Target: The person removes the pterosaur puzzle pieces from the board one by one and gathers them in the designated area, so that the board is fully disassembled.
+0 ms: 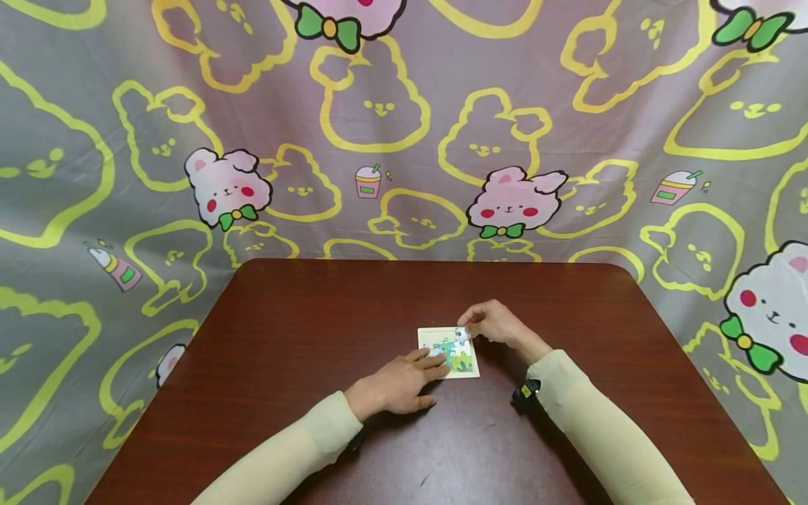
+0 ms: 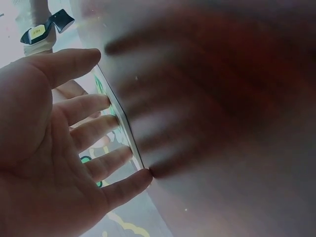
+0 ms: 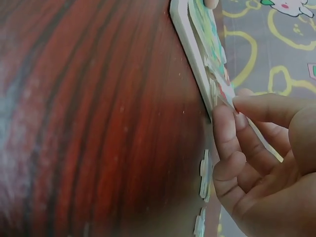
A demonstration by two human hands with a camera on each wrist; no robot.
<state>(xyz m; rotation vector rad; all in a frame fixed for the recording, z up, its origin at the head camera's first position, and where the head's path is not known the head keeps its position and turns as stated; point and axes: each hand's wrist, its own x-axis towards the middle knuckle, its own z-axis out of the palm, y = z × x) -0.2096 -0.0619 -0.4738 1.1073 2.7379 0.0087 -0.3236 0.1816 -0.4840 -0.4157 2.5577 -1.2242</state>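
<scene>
A small square jigsaw puzzle board with a pale frame and a green and blue picture lies on the table. My left hand rests over its lower left part, fingers straight and spread. In the left wrist view, those fingertips reach the board's edge. At the upper right corner, my right hand pinches a jigsaw piece between thumb and fingers. The right wrist view shows this piece tilted at the board's edge. Part of the picture is hidden under the left hand.
Two loose jigsaw pieces lie on the tabletop beside the right hand. The dark reddish-brown table ends at a cartoon-patterned curtain. A black device sits at the right wrist.
</scene>
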